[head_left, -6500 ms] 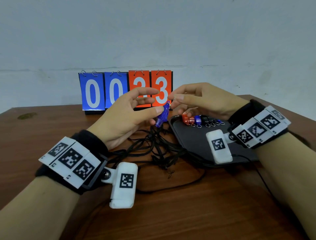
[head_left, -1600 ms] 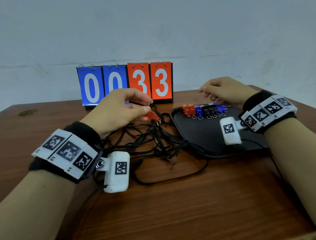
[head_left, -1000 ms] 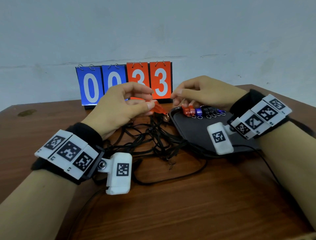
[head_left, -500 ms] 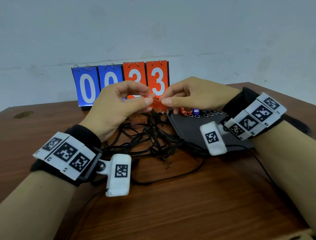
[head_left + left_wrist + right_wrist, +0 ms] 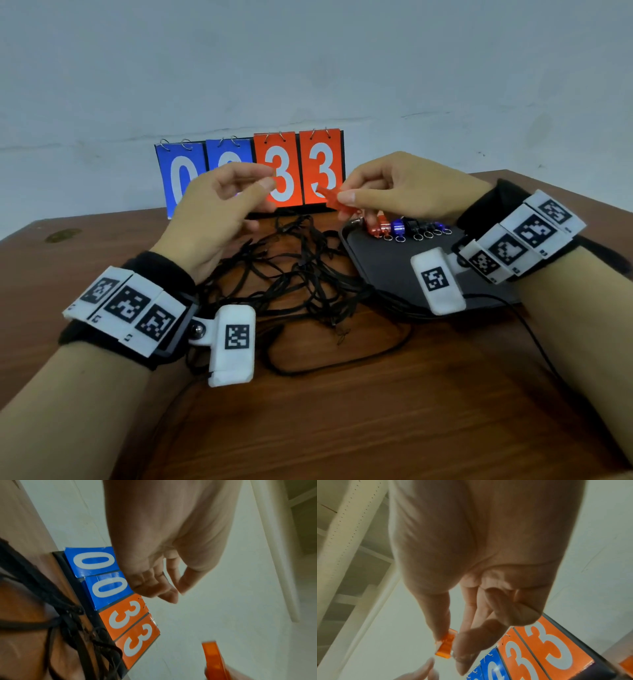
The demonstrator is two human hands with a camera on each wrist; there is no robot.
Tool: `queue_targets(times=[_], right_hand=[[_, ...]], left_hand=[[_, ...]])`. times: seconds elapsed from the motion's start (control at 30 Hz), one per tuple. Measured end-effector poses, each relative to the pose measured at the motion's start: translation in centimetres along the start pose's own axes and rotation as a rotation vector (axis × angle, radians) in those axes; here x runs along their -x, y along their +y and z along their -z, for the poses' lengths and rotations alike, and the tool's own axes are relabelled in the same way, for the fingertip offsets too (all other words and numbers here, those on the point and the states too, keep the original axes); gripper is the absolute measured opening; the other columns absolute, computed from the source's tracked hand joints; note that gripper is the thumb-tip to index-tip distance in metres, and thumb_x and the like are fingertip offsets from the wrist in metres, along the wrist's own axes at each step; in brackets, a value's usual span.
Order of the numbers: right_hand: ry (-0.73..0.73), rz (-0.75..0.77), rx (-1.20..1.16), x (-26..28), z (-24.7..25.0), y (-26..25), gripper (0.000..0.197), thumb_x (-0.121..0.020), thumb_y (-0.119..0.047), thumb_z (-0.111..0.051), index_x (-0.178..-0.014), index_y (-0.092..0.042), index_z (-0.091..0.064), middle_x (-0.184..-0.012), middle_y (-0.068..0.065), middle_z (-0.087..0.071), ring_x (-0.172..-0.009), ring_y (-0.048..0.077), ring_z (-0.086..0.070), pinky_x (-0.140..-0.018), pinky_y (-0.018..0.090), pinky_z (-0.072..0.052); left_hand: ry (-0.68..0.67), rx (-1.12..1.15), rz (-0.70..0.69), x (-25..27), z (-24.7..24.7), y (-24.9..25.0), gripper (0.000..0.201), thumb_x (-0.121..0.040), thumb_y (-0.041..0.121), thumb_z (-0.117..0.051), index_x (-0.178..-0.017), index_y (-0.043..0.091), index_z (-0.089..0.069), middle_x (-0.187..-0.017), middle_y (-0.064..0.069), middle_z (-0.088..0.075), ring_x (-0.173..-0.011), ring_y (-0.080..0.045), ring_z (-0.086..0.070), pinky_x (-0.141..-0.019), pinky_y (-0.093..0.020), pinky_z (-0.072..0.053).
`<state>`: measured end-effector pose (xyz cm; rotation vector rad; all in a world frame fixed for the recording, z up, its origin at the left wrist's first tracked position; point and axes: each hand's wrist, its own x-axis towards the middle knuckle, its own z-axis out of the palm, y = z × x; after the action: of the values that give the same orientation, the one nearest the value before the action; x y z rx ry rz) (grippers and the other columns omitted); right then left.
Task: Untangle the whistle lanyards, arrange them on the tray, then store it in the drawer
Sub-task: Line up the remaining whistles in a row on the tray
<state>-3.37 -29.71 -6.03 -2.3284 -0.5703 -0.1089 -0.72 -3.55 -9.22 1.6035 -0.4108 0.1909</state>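
Observation:
My right hand point(image 5: 344, 192) pinches an orange whistle point(image 5: 333, 202) between thumb and forefinger, raised in front of the scoreboard; the right wrist view shows the same pinch on the whistle point(image 5: 444, 645). My left hand point(image 5: 269, 177) hovers a short way to the left, fingers loosely curled, holding nothing, as the left wrist view point(image 5: 177, 595) confirms. Below both hands a tangle of black lanyards point(image 5: 298, 274) lies on the table. The black tray point(image 5: 387, 274) sits to its right, with a row of orange, blue and black whistles point(image 5: 397, 228) along its far edge.
A flip scoreboard point(image 5: 250, 171) reading 0033 stands at the table's back against the wall. One lanyard loop point(image 5: 342, 363) trails toward the front of the wooden table point(image 5: 376, 428). The tray's near part is partly hidden by my right wrist.
The orange whistle has passed from my left hand to my right. My left hand let go and drew back to the left, and both hands rose slightly.

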Motion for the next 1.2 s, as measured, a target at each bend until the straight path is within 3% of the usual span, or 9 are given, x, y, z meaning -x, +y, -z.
queue_targets(times=[0.1, 0.2, 0.27, 0.57, 0.73, 0.83, 0.93, 1.03, 1.2], right_hand=[[0.022, -0.044, -0.003, -0.1, 0.6, 1.0, 0.024, -0.096, -0.042, -0.061, -0.101, -0.022, -0.072, -0.097, -0.009, -0.078, -0.070, 0.005, -0.065, -0.065, 0.016, -0.048], [0.057, -0.108, -0.063, -0.1, 1.1, 1.9, 0.041, -0.087, -0.054, -0.063, -0.104, -0.018, -0.072, -0.098, -0.006, -0.078, -0.073, 0.006, -0.065, -0.071, 0.024, -0.050], [0.097, -0.147, -0.086, -0.2, 1.7, 3.0, 0.037, -0.091, -0.049, -0.062, -0.103, -0.016, -0.071, -0.098, -0.005, -0.078, -0.073, 0.005, -0.066, -0.071, 0.023, -0.051], [0.320, -0.411, -0.325, -0.2, 4.9, 9.7, 0.029, -0.100, -0.033, -0.058, -0.111, -0.008, -0.068, -0.103, 0.005, -0.077, -0.063, 0.004, -0.061, -0.048, 0.015, -0.040], [0.343, -0.611, -0.305, 0.1, 6.0, 12.7, 0.035, -0.097, -0.040, -0.060, -0.106, -0.007, -0.070, -0.088, 0.001, -0.075, -0.059, 0.008, -0.059, -0.050, 0.020, -0.036], [0.375, -0.678, -0.215, 0.5, 6.6, 13.8, 0.039, -0.093, -0.045, -0.063, -0.100, -0.008, -0.073, -0.086, 0.006, -0.073, -0.072, 0.016, -0.061, -0.054, 0.024, -0.036], [0.426, -0.725, -0.140, 0.8, 7.2, 14.8, 0.038, -0.087, -0.049, -0.066, -0.092, -0.012, -0.072, -0.096, 0.008, -0.077, -0.086, 0.024, -0.063, -0.062, 0.032, -0.040], [0.422, -0.769, 0.020, 1.2, 7.3, 14.9, 0.036, -0.093, -0.046, -0.064, -0.082, -0.012, -0.068, -0.085, 0.008, -0.068, -0.074, 0.025, -0.056, -0.058, 0.029, -0.039], [0.343, -0.870, 0.138, 2.3, 7.3, 16.0, 0.041, -0.094, -0.046, -0.064, -0.094, -0.006, -0.071, -0.072, 0.005, -0.061, -0.056, 0.018, -0.049, -0.053, 0.029, -0.038]], left_hand=[[0.173, -0.003, 0.104, -1.1, 1.9, -0.6, 0.014, -0.098, 0.014, -0.063, -0.106, 0.021, -0.073, -0.105, 0.000, -0.072, -0.072, -0.009, -0.065, -0.057, -0.022, -0.045], [0.230, -0.004, 0.181, -1.6, 3.0, -1.1, 0.016, -0.095, 0.010, -0.062, -0.099, 0.020, -0.074, -0.099, 0.002, -0.071, -0.071, -0.012, -0.062, -0.052, -0.022, -0.041], [0.241, -0.029, 0.214, -1.8, 3.3, -1.3, 0.016, -0.094, 0.010, -0.062, -0.098, 0.020, -0.075, -0.101, 0.001, -0.072, -0.072, -0.013, -0.062, -0.052, -0.023, -0.040], [0.125, -0.106, 0.368, -1.4, 2.4, -2.0, 0.014, -0.097, 0.010, -0.062, -0.101, 0.014, -0.074, -0.102, -0.007, -0.072, -0.072, -0.014, -0.060, -0.054, -0.024, -0.040], [0.085, -0.128, 0.419, -1.2, 2.1, -2.2, 0.015, -0.098, 0.012, -0.061, -0.104, 0.013, -0.075, -0.099, -0.004, -0.072, -0.071, -0.013, -0.058, -0.057, -0.024, -0.040], [0.051, -0.154, 0.420, -1.1, 1.8, -2.2, 0.016, -0.099, 0.013, -0.060, -0.105, 0.012, -0.075, -0.097, -0.004, -0.072, -0.071, -0.012, -0.057, -0.058, -0.024, -0.040], [0.027, -0.169, 0.420, -1.1, 1.5, -2.2, 0.016, -0.099, 0.015, -0.061, -0.106, 0.012, -0.075, -0.096, -0.004, -0.072, -0.069, -0.012, -0.057, -0.060, -0.024, -0.041], [0.005, -0.185, 0.422, -1.0, 1.5, -2.2, 0.016, -0.099, 0.016, -0.061, -0.105, 0.013, -0.076, -0.094, -0.003, -0.072, -0.069, -0.011, -0.058, -0.061, -0.024, -0.042], [-0.024, -0.216, 0.410, -0.8, 1.2, -2.3, 0.021, -0.101, 0.014, -0.056, -0.103, 0.015, -0.076, -0.096, -0.002, -0.073, -0.071, -0.011, -0.060, -0.061, -0.024, -0.043]])
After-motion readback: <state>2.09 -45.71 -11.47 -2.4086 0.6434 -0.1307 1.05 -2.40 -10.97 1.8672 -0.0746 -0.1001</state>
